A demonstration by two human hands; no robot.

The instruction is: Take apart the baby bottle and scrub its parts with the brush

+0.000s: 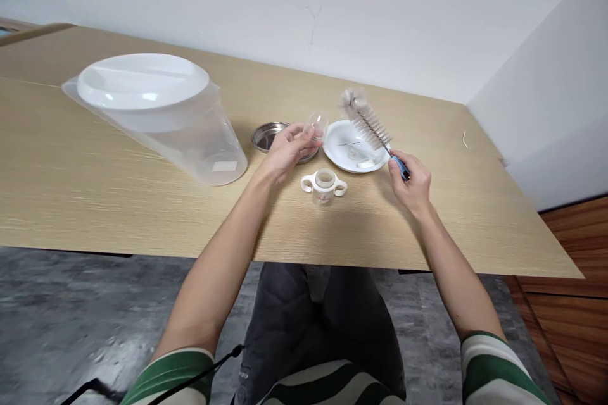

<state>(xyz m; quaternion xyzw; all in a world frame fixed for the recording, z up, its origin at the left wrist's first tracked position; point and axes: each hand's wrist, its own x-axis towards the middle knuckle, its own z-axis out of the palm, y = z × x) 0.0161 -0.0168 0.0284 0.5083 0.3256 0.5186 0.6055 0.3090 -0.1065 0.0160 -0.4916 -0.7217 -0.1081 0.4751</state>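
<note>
My left hand [289, 150] pinches a small clear plastic cap [317, 123] above a round metal dish [266, 136], which it partly covers. In my right hand [412, 182] is the blue handle of a bottle brush [368, 123]; its bristles point up and left over a white bowl [337, 155]. Small clear and white pieces lie inside the bowl, too small to name. Between my hands, nearer the front edge, a small bottle with two white handles [324, 187] stands upright with its mouth uncovered.
A large translucent pitcher [190, 145] with a white lid [142, 82] stands on the left of the wooden table [118, 202]. A small pale strip [464, 139] lies at the right. The wall [389, 25] rises behind the table.
</note>
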